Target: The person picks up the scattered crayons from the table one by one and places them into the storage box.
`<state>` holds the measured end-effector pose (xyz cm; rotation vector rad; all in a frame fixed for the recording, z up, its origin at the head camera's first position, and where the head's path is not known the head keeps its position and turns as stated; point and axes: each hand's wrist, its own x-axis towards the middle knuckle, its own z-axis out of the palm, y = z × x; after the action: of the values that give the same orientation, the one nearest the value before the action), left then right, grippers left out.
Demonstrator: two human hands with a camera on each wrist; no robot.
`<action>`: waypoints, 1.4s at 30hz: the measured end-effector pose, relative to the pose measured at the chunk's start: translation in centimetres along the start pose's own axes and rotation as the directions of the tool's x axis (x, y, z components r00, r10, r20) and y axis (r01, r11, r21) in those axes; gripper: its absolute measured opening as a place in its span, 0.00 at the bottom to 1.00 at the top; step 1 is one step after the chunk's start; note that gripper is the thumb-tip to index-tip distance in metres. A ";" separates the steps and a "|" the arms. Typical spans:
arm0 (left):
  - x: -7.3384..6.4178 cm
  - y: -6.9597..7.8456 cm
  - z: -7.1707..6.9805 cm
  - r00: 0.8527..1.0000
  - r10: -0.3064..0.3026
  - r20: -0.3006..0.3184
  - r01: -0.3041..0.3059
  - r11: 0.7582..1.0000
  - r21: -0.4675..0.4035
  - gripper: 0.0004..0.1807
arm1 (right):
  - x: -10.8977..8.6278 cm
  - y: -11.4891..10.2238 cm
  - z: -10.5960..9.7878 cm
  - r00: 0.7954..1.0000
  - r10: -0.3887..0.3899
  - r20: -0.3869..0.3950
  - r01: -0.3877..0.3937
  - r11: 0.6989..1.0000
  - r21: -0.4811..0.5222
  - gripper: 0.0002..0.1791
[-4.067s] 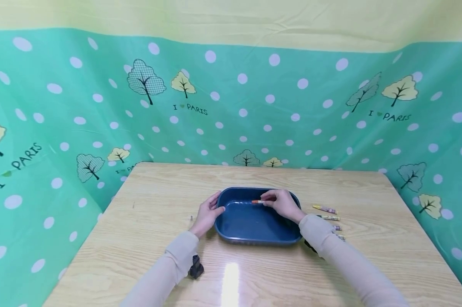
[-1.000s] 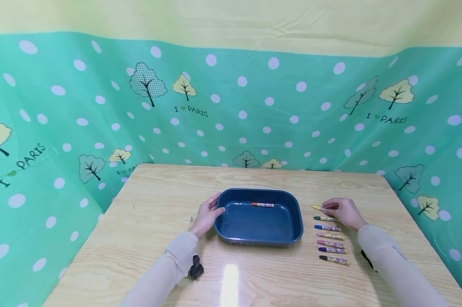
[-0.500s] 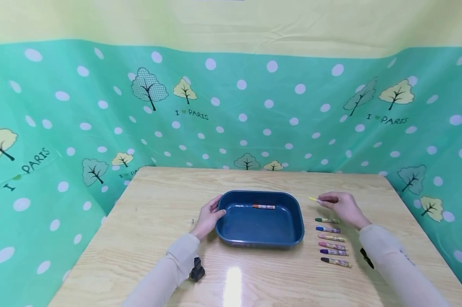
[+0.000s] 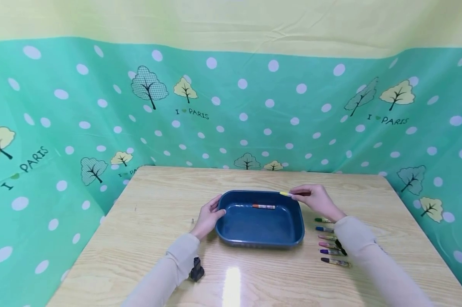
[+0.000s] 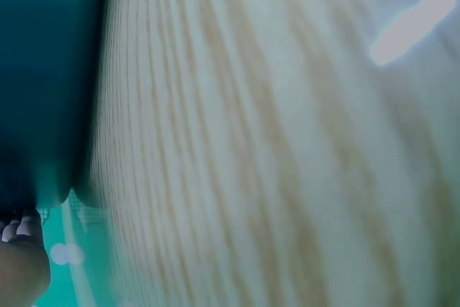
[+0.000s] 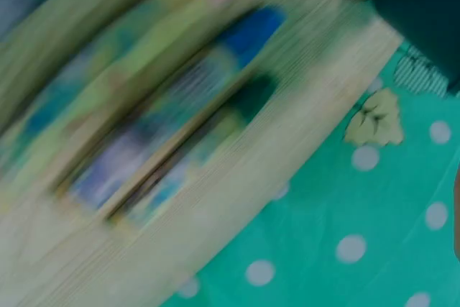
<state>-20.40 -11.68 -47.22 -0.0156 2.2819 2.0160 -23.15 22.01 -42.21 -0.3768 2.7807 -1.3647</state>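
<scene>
A dark blue plastic basin (image 4: 259,245) stands on the table. My left hand (image 4: 207,217) grips its left rim, the thumb over the edge and the fingers outside. Between thumb and fingertips my right hand (image 4: 311,198) pinches a yellow crayon (image 4: 286,194), held over the basin's back right rim. An orange crayon (image 4: 263,207) lies inside along the back wall. In the left wrist view the basin's side (image 5: 50,70) and part of my left hand (image 5: 21,264) show. The right wrist view is blurred and the yellow crayon is out of it.
Right of the basin several crayons lie in a column, among them a green one (image 4: 322,220), a blue one (image 4: 324,229) and a black one (image 4: 336,262); my right sleeve partly covers them. A polka-dot curtain (image 4: 254,128) hangs behind the wooden table (image 4: 158,183).
My right hand released the orange crayon in the basin, then picked up the yellow crayon from the column and carried it left to the basin's rim. The left hand stays on the basin.
</scene>
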 end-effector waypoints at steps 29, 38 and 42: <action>0.7 -1.5 -0.1 0.999 -0.010 -0.033 0.011 1.000 0.013 0.31 | 3.0 -1.2 8.2 0.990 0.038 0.132 -0.056 0.990 0.132 0.11; 0.7 -1.4 0.1 1.000 -0.003 -0.024 0.003 1.000 0.001 0.31 | 2.9 -0.7 8.7 0.990 0.041 0.137 -0.047 0.998 0.037 0.09; 0.6 -1.0 0.0 1.000 0.001 -0.004 -0.001 1.000 -0.029 0.31 | 2.9 -0.6 8.8 0.989 0.037 0.141 -0.039 0.999 0.015 0.09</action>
<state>-20.88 -11.74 -48.29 -0.0198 2.2556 2.0510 -24.75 14.21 -46.90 -0.4005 2.6465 -1.2996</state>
